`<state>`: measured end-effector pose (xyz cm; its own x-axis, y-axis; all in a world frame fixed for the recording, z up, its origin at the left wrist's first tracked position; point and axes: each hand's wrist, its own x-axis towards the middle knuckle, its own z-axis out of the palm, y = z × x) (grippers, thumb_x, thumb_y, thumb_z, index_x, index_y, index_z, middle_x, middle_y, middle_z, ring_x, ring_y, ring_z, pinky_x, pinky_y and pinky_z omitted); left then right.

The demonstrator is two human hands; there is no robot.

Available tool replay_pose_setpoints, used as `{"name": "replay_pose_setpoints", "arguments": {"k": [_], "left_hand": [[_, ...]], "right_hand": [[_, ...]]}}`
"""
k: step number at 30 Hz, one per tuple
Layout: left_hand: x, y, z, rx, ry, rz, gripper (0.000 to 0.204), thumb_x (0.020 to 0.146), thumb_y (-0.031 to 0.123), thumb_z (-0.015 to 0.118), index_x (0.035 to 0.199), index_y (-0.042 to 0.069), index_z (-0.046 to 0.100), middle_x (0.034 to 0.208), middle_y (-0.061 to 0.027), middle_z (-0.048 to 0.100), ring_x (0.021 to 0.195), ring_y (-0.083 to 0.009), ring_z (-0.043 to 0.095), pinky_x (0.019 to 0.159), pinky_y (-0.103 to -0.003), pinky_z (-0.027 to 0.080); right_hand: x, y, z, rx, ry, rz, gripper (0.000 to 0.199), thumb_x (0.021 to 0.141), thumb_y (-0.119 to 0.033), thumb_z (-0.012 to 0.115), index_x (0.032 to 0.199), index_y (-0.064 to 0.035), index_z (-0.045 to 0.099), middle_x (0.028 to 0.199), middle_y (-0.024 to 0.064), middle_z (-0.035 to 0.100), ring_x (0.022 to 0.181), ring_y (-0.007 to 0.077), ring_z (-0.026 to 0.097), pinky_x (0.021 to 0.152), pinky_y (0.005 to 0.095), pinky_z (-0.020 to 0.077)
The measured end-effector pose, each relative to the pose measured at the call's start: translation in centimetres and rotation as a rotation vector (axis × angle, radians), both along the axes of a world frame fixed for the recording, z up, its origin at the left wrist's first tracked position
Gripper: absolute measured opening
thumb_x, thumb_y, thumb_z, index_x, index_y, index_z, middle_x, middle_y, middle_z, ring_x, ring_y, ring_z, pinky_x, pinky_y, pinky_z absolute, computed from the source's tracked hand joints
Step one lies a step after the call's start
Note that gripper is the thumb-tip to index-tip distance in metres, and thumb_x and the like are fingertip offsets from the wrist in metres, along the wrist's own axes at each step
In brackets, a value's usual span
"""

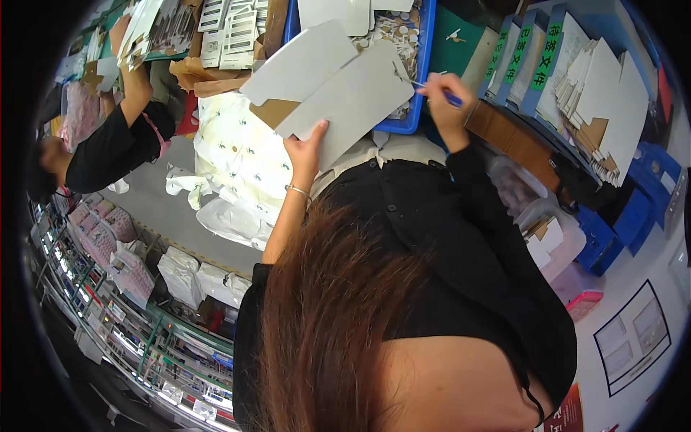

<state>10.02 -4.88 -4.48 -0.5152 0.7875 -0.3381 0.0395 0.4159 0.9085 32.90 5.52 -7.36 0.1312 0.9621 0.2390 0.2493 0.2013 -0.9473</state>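
At the far left a co-worker's arm in a black sleeve (115, 147) reaches up toward a stack of printed cards (155, 29). Right of it a cream plastic bag with small green marks (237, 162) lies crumpled below brown paper scraps (198, 75).

The left hand (308, 147), a thin bracelet on its wrist, presses its fingers against the lower edge of a grey-white cardboard sheet (353, 101); the thumb looks to go behind the sheet, so the hand appears clamped on it, though the grip itself is partly hidden. The sheet lies up and to the right of this hand. Its long axis runs diagonally, from the low end near the left hand up toward the blue tray (423, 65) at the upper right. A second like sheet (299, 65) lies partly under it, on the same slant, with a brown flap showing between them.

The right hand (440, 97) is closed around a blue pen (448, 97), whose tip points left toward the sheet's upper right end; this hand is the nearer one to that end. The two hands are apart, one at each end of the sheet.

Further right stand blue file boxes with green labels (529, 54) and a stack of folded white cartons (608, 101) on the table.
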Motion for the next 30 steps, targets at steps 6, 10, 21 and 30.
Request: {"name": "replay_pose_setpoints", "arguments": {"k": [6,10,21,30], "left_hand": [[0.1,-0.1,-1.5,-0.086,-0.312,0.369,0.038,0.068,0.008,0.071,0.091,-0.011,0.048,0.080,-0.0153,0.057,0.066,-0.0193,0.057,0.059,-0.024,0.050],[0.4,0.3,-2.3,-0.111,-0.328,0.377,0.039,0.068,0.009,0.071,0.092,-0.011,0.048,0.081,-0.0153,0.057,0.067,-0.0199,0.058,0.060,-0.024,0.050],[0.9,1.6,-4.9,-0.230,-0.297,0.325,0.039,0.069,0.010,0.070,0.092,-0.012,0.048,0.081,-0.0168,0.057,0.067,-0.0208,0.058,0.058,-0.025,0.050],[0.9,1.3,-5.1,-0.208,-0.300,0.339,0.039,0.068,0.010,0.070,0.092,-0.012,0.048,0.082,-0.0176,0.057,0.066,-0.0207,0.058,0.057,-0.025,0.050]], "right_hand": [[2.4,-0.3,6.7,0.026,0.149,-0.067,0.015,0.073,0.004,0.055,0.058,-0.0002,0.054,0.052,0.0023,0.052,0.042,0.0118,0.050,0.044,0.0192,0.0377],[1.2,-0.6,5.9,-0.015,0.191,0.028,0.019,0.075,0.003,0.055,0.057,-0.0007,0.052,0.052,0.0025,0.052,0.045,0.0119,0.054,0.043,0.0186,0.0374],[-0.3,-1.0,-0.8,-0.087,0.038,0.137,0.021,0.079,0.003,0.052,0.058,-0.0002,0.050,0.055,0.0044,0.055,0.049,0.0136,0.058,0.047,0.0182,0.0412],[-0.8,-0.9,0.0,0.011,-0.161,0.153,0.022,0.077,0.003,0.052,0.056,-0.0013,0.048,0.053,0.0034,0.054,0.048,0.0125,0.056,0.046,0.0185,0.0397]]}}
